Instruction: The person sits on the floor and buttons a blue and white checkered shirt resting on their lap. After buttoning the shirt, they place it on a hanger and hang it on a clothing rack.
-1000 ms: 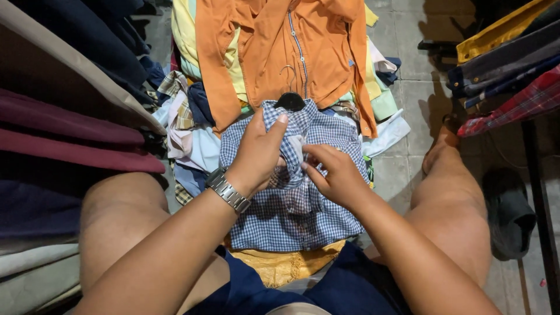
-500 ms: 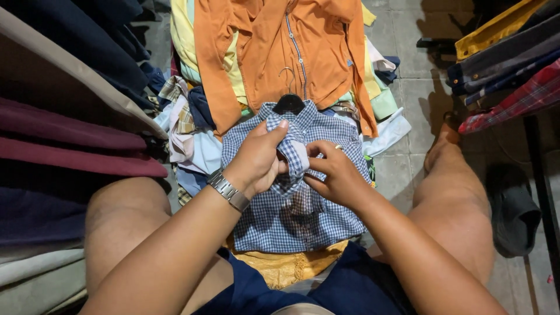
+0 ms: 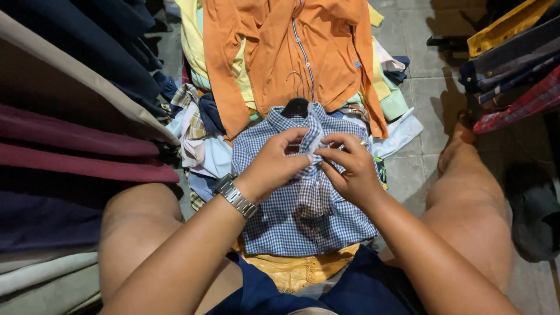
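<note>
a blue checked shirt (image 3: 303,216) is spread over the lap, on a black hanger (image 3: 296,107), so its front can be worked. its placket is pinched by the left hand (image 3: 274,166) and right hand (image 3: 350,172), fingertips pressed together near the collar. beyond, an orange shirt (image 3: 291,58) is laid on a clothes pile (image 3: 198,146)

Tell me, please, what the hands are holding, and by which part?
Both the left hand and right hand pinch the blue checked shirt at its front placket, just below the collar.
</note>
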